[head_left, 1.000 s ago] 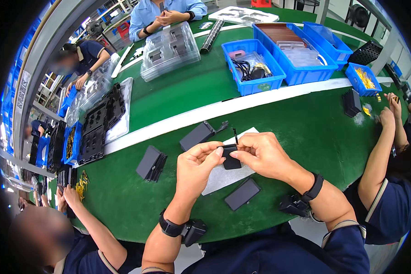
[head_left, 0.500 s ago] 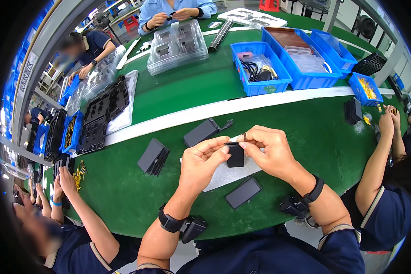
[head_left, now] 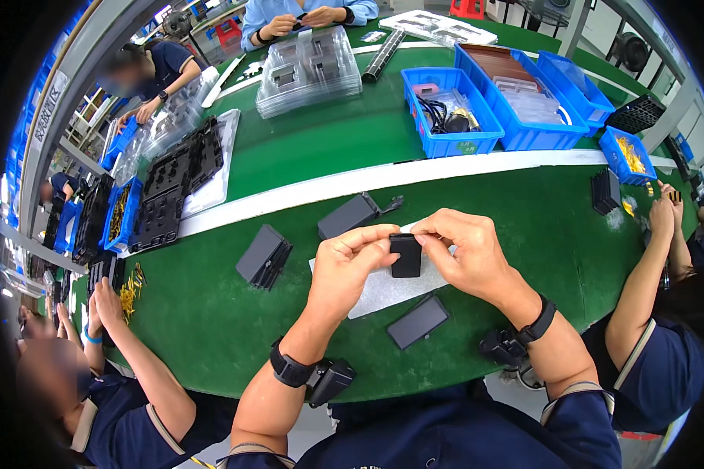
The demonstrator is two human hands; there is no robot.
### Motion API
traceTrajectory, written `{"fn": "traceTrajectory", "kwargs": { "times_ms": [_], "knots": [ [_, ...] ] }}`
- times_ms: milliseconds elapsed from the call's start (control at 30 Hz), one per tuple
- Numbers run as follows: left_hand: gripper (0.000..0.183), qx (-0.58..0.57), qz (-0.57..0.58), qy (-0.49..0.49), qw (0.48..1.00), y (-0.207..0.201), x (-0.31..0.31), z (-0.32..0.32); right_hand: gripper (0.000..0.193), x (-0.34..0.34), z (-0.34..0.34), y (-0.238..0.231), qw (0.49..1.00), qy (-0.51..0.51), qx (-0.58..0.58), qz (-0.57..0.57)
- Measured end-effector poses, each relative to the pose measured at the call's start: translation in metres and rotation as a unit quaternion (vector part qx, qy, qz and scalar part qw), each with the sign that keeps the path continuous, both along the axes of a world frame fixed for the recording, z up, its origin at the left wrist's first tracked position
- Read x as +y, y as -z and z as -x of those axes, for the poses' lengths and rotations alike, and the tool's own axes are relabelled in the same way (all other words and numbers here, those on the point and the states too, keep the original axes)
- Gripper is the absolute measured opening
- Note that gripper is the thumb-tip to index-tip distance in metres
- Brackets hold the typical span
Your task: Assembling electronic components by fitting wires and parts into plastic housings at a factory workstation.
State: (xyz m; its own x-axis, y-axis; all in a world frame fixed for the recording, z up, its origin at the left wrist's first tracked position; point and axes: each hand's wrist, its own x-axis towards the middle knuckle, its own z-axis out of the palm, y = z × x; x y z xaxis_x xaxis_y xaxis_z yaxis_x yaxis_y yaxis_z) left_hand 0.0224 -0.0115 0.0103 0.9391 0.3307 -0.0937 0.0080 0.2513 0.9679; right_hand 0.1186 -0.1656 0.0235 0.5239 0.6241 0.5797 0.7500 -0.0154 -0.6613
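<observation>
A small flat black rectangular case is held upright over a white sheet. My left hand pinches its left side near the top, thumb across the front. At the upper right corner, my right hand has thumb and index finger closed on the edge; whether a small part is between them cannot be made out. A dark rectangular block lies just in front of the sheet. Beyond my left hand are a stack of dark flat cases and another dark block with a small black piece at its end.
A white strip crosses the green table. Behind it stand blue bins, clear plastic trays and black moulded trays. Co-workers' arms reach in at the left and right. Yellow pieces lie at the left.
The small dark strip that stood up at the case's top by my right fingers no longer shows. My right fingers have come down onto the case's upper corner.
</observation>
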Motion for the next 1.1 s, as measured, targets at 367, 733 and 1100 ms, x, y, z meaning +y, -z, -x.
{"fn": "traceTrajectory", "kwargs": {
  "times_ms": [367,733,1100],
  "knots": [
    [0.018,-0.004,-0.034,0.001,0.999,0.002,-0.001,-0.002,0.005,-0.002,0.001,0.004,0.984,-0.003,0.175,0.01],
    [0.018,-0.04,-0.154,-0.05,0.986,-0.001,-0.007,0.004,0.006,-0.002,0.005,0.004,0.971,0.019,0.236,0.006],
    [0.013,-0.04,-0.283,-0.079,0.955,-0.004,-0.003,0.009,0.005,0.001,0.022,0.0,0.999,0.039,-0.031,-0.018]
  ]
}}
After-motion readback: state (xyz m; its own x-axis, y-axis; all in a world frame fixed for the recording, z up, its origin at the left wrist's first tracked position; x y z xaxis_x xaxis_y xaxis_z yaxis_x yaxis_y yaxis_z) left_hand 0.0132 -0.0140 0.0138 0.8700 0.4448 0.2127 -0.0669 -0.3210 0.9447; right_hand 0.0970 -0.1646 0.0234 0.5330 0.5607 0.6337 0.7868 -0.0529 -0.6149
